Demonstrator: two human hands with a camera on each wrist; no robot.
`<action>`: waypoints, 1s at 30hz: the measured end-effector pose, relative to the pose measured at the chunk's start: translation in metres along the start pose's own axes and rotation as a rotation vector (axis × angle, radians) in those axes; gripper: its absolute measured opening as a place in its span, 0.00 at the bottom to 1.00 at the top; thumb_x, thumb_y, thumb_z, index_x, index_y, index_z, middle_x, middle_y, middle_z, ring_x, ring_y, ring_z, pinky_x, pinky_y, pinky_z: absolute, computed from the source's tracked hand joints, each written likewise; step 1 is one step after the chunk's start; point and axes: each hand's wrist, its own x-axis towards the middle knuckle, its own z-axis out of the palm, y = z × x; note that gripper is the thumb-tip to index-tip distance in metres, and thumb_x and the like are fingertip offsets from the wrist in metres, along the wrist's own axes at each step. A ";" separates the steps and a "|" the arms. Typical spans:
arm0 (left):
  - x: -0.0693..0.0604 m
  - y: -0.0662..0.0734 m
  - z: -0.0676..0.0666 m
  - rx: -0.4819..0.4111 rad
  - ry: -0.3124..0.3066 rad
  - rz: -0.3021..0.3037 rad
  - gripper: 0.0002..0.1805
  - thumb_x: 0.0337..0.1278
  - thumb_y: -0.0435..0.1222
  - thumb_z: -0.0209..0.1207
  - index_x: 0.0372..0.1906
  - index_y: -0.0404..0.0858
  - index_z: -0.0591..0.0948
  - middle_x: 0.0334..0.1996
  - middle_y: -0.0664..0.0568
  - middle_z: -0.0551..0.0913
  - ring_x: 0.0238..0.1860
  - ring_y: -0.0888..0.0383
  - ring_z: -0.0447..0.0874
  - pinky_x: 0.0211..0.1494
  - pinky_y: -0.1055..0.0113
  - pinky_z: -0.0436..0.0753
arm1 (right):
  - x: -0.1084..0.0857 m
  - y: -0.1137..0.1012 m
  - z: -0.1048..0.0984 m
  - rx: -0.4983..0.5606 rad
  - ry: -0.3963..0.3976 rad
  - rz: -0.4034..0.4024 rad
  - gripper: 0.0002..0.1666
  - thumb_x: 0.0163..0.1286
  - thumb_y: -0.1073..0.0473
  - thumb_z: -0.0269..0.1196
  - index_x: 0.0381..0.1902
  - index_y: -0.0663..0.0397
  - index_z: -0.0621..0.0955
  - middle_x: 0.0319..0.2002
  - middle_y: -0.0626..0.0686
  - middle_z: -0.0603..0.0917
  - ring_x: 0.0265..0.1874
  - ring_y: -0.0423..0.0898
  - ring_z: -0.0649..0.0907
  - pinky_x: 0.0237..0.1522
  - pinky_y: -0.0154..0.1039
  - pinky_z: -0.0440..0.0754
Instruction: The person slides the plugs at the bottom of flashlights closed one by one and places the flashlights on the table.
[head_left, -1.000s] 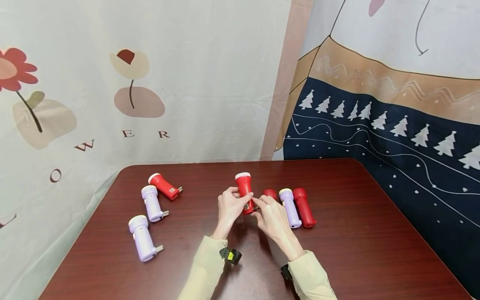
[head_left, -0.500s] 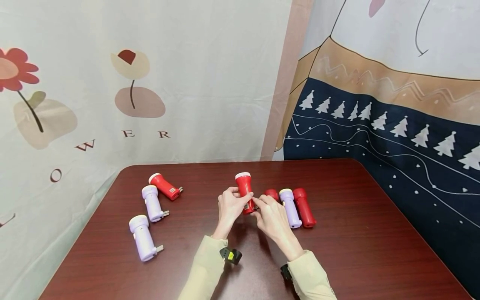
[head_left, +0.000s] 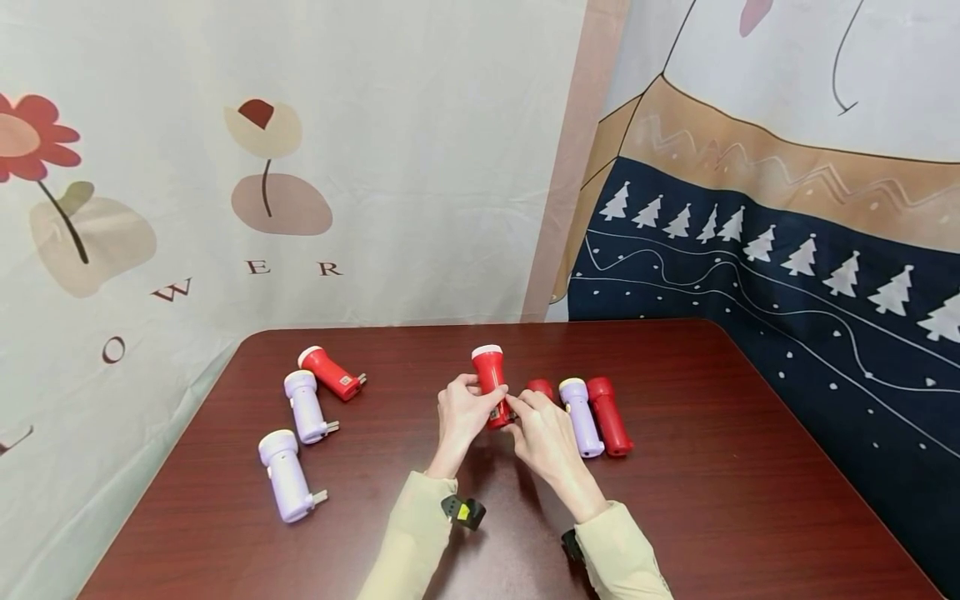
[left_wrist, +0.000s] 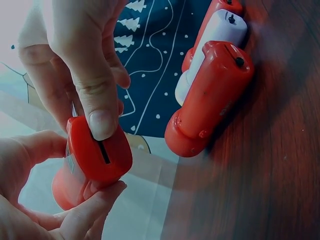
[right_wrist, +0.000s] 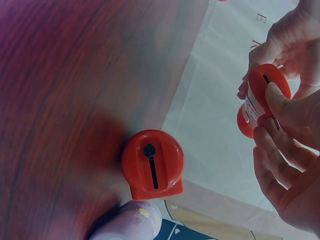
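My left hand (head_left: 459,412) grips a red flashlight (head_left: 487,367) around its body, white lens end pointing away, raised over the table. My right hand (head_left: 546,433) is at its near end. In the left wrist view, the right thumb (left_wrist: 102,122) presses on the black slot in the red end face. The right wrist view shows a metal prong (right_wrist: 276,123) sticking out at the side by the right fingers, so thumb and fingers pinch this end. How far the prong stands out is partly hidden by the fingers.
Left on the brown table (head_left: 712,517) lie a red flashlight (head_left: 327,373) and two lilac flashlights (head_left: 305,408), (head_left: 285,479), prongs out. Right of the hands lie a red flashlight (head_left: 541,387), partly hidden, a lilac one (head_left: 580,417) and another red one (head_left: 611,421). Curtains hang behind.
Both hands and the held flashlight stay almost in place. The whole head view shifts very slightly; the flashlights on the table have not moved.
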 end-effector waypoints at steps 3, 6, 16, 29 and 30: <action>-0.001 0.000 0.000 0.000 -0.003 -0.003 0.24 0.45 0.45 0.69 0.44 0.32 0.81 0.34 0.41 0.88 0.35 0.48 0.87 0.39 0.58 0.84 | 0.000 0.000 0.000 -0.002 0.003 0.000 0.22 0.44 0.65 0.74 0.42 0.57 0.85 0.29 0.48 0.81 0.27 0.43 0.79 0.26 0.35 0.78; -0.001 0.001 0.000 0.001 -0.006 -0.005 0.24 0.45 0.45 0.69 0.44 0.32 0.81 0.34 0.40 0.88 0.35 0.48 0.87 0.38 0.59 0.84 | 0.000 0.000 -0.001 -0.006 0.005 0.001 0.22 0.44 0.65 0.74 0.42 0.57 0.85 0.29 0.48 0.81 0.27 0.44 0.79 0.26 0.36 0.78; -0.002 0.002 0.002 -0.006 -0.005 -0.003 0.24 0.45 0.44 0.69 0.45 0.32 0.81 0.34 0.40 0.88 0.35 0.48 0.87 0.38 0.58 0.84 | -0.001 0.000 -0.001 -0.010 0.015 -0.006 0.23 0.43 0.66 0.74 0.42 0.58 0.85 0.29 0.48 0.81 0.26 0.45 0.79 0.25 0.36 0.78; -0.003 0.002 0.002 0.000 -0.004 0.001 0.25 0.45 0.45 0.68 0.45 0.33 0.81 0.34 0.41 0.88 0.35 0.48 0.87 0.39 0.58 0.83 | -0.002 0.000 0.000 -0.034 0.031 -0.012 0.23 0.42 0.65 0.75 0.41 0.58 0.85 0.28 0.48 0.81 0.26 0.44 0.79 0.25 0.36 0.77; -0.003 0.002 0.002 0.000 -0.003 0.000 0.25 0.45 0.46 0.68 0.45 0.33 0.81 0.34 0.41 0.88 0.35 0.48 0.87 0.39 0.58 0.83 | -0.002 0.000 0.000 -0.036 0.033 -0.013 0.23 0.42 0.65 0.75 0.41 0.58 0.85 0.28 0.48 0.81 0.26 0.44 0.79 0.24 0.36 0.77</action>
